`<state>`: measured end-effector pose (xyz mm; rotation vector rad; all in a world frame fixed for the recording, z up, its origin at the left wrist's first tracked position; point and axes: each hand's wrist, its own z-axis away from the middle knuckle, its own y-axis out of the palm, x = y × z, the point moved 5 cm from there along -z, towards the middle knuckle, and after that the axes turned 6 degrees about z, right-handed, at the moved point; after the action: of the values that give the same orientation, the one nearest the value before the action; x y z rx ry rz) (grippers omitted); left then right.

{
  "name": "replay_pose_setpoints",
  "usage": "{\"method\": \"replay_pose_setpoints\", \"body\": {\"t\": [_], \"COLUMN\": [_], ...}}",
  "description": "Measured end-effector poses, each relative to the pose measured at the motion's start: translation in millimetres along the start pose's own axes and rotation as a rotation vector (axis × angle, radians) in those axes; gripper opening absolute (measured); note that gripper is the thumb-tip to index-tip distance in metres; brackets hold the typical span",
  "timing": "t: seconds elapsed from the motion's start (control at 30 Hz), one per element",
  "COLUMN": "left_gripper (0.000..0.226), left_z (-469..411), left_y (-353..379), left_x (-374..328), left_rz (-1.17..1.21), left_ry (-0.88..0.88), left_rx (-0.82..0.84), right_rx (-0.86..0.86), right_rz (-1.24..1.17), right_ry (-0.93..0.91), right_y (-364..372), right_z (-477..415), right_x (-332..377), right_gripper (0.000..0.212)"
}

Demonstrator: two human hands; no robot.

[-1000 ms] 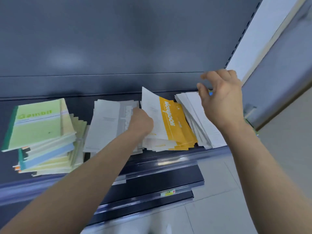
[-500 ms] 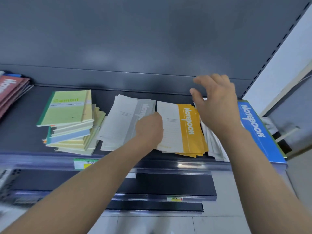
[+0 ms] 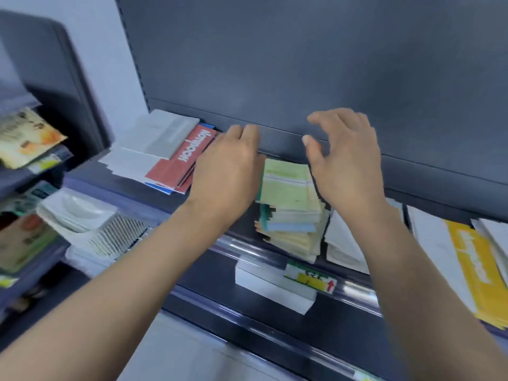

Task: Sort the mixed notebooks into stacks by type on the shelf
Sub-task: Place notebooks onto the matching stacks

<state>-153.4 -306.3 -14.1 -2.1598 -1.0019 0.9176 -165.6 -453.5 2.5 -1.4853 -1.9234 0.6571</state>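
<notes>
A stack of pale green notebooks [image 3: 288,188] stands in the middle of the dark shelf [image 3: 220,215]. My left hand [image 3: 228,171] hovers just left of it, fingers loosely bent, holding nothing. My right hand [image 3: 346,163] hovers above its right side, fingers spread and empty. To the left lies a pile with a grey-white notebook [image 3: 162,133] over a red notebook [image 3: 184,160]. On the right sit white notebooks [image 3: 343,240] and a yellow notebook [image 3: 472,268].
The dark back panel [image 3: 302,64] rises right behind the hands. A price label [image 3: 310,277] sits on the shelf's front rail. A neighbouring rack at left holds packets [image 3: 24,138] and white plastic trays [image 3: 79,213]. Lower shelf rails run below.
My view has swung left. Both hands have left the white and yellow notebooks and now hover around the green stack; the left hand has let go of the pages it pressed.
</notes>
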Motion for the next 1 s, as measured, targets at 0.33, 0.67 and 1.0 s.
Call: {"method": "replay_pose_setpoints", "body": {"t": [0.33,0.67,1.0], "left_gripper": [0.02,0.031,0.057], "left_z": [15.4,-3.7,-59.1], "left_y": [-65.8,-24.6,24.9], "left_x": [212.8,311.0,350.9], "left_rz": [-0.011,0.088,-0.035], "left_ry": [-0.283,-0.537,-0.62], "left_rx": [0.029,0.192,0.304], "right_rx": [0.09,0.13,0.157], "right_rz": [-0.028,-0.017,-0.041], "right_ry": [-0.024,0.02,0.038], "right_y": [91.5,145.3,202.8], "right_z": [-40.1,-73.3,-113.6], "right_x": [162.8,171.8,154.1], "right_gripper": [0.026,0.027,0.025]}}
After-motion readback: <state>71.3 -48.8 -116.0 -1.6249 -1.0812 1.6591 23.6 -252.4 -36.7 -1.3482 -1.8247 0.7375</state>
